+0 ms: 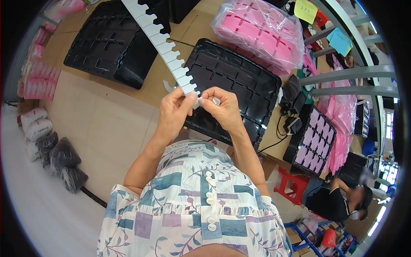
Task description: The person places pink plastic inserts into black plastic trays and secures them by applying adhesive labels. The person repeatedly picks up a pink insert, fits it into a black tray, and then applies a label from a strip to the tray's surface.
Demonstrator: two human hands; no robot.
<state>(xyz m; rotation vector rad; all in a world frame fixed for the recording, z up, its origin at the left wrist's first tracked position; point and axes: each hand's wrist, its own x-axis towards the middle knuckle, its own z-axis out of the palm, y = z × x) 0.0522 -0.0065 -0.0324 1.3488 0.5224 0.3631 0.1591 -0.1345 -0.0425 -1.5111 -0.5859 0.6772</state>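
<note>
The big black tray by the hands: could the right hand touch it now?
Probably yes: the right hand is over the black tray and nothing seems between them, though its fingers pinch the white strip.

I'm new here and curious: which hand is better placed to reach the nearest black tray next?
Probably the right hand: it appears over the black tray, while the left hand is by the tray's left edge, gripping the pale notched strip. The right is busy near the strip's end too.

the strip [165,49] looks matt, the tray [233,79] glossy plastic.
</note>
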